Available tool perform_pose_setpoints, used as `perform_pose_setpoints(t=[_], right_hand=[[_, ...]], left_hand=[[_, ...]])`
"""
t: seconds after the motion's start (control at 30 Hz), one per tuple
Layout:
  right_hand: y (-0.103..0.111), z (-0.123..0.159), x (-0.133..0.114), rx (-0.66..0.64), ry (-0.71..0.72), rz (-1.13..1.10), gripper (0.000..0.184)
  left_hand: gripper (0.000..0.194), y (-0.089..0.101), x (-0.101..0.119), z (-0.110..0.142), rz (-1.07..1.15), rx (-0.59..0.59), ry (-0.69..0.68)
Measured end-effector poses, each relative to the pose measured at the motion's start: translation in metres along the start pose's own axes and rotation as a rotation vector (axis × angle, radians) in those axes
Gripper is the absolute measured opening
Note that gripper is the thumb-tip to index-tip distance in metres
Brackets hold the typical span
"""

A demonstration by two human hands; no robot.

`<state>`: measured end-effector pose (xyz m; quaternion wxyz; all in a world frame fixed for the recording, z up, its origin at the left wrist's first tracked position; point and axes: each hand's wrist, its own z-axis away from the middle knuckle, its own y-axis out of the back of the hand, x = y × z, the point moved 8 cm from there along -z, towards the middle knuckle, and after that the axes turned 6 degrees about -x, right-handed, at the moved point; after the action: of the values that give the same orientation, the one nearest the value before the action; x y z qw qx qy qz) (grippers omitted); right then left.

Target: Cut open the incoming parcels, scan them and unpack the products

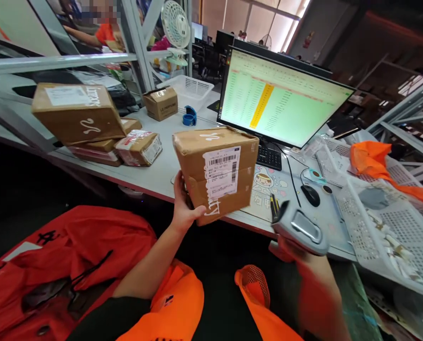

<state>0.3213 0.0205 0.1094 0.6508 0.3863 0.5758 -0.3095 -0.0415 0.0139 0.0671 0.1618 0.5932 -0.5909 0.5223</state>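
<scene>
A brown cardboard box with a white barcode label facing me is gripped at its lower left corner by my left hand. It is tilted slightly, in front of the monitor at the desk's near edge. My right hand, partly blurred, is closed around a grey barcode scanner, off to the box's right. The scanner hides most of the fingers. Its head points left, towards the box, with a gap between them.
Several cardboard parcels are piled at the left of the desk. A monitor, keyboard and mouse stand behind. White plastic baskets line the right side. A red bag lies at lower left. Another person is beyond the frame.
</scene>
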Motion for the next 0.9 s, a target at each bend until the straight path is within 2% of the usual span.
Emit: perform_pose_setpoints(t=[0.07,0.1,0.17,0.23,0.33,0.43,0.5,0.6,0.67,0.73,0.77,0.83,0.9], right_hand=[[-0.016,-0.008,-0.009,0.053,0.000,-0.012,0.054],[-0.023,-0.013,-0.012,0.079,-0.008,-0.013,0.057],[-0.029,-0.021,-0.015,0.125,-0.044,-0.024,0.054],[-0.016,-0.019,-0.010,0.199,-0.082,-0.022,0.046],[0.031,-0.003,0.013,0.342,-0.156,-0.034,0.041],[0.102,0.015,0.048,0.583,-0.262,-0.090,0.048],[0.147,0.019,0.067,0.703,-0.357,-0.049,0.048],[0.201,0.017,0.076,0.742,-0.517,0.295,0.028],[0.224,0.017,0.066,0.791,-0.579,0.577,0.021],[0.229,0.008,0.047,0.866,-0.571,0.795,0.025],[0.224,-0.006,0.038,0.873,-0.538,0.861,0.031],[0.199,-0.058,0.026,0.766,-0.434,0.957,0.041],[0.163,-0.136,0.026,0.532,-0.306,0.979,0.040]], left_hand=[[0.137,0.001,0.000,-0.010,-0.171,0.032,-0.107],[0.140,0.002,-0.004,-0.013,-0.225,0.035,-0.120],[0.143,0.007,-0.016,-0.017,-0.285,0.031,-0.098],[0.145,0.016,-0.025,-0.017,-0.304,0.018,-0.065],[0.143,0.030,-0.031,-0.016,-0.326,-0.018,-0.029],[0.136,0.048,-0.032,-0.023,-0.326,-0.045,0.009],[0.131,0.061,-0.027,-0.035,-0.329,-0.057,0.046],[0.129,0.082,-0.001,-0.062,-0.383,-0.087,0.081],[0.128,0.088,0.024,-0.086,-0.503,-0.173,0.106],[0.130,0.086,0.045,-0.113,-0.749,-0.308,0.122],[0.130,0.082,0.053,-0.127,-0.918,-0.376,0.107],[0.128,0.063,0.059,-0.155,-1.165,-0.512,0.024],[0.115,0.032,0.048,-0.176,-1.225,-0.702,-0.028]])
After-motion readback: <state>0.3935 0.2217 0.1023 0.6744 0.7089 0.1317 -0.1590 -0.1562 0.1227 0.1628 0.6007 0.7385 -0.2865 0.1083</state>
